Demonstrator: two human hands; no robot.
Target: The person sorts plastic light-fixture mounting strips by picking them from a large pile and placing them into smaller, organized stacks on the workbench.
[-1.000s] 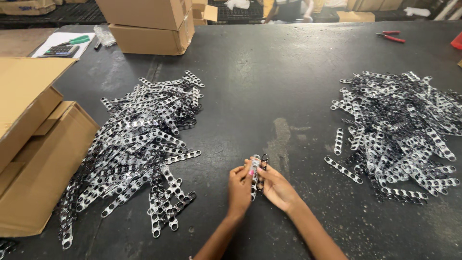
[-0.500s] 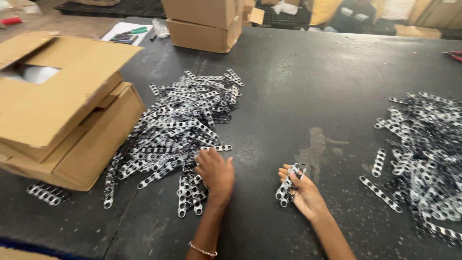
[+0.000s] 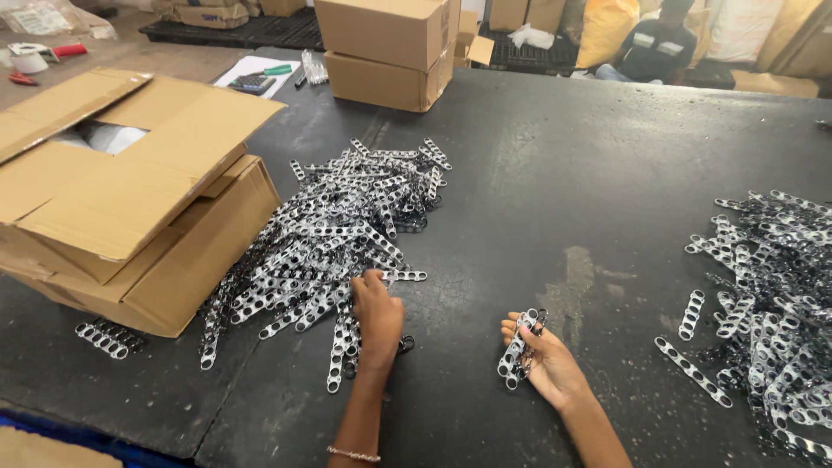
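On the dark tabletop, the left hand lies palm-down on the near edge of the left pile of perforated metal strips, fingers curled onto them, its grip unclear. The right hand pinches a small bundle of strips. An open cardboard box sits left; another strip pile lies right.

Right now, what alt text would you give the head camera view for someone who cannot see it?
A person's left hand presses on a pile of perforated metal strips on a dark table, while the right hand holds a small bundle of strips. An open cardboard box sits left; another strip pile lies right.
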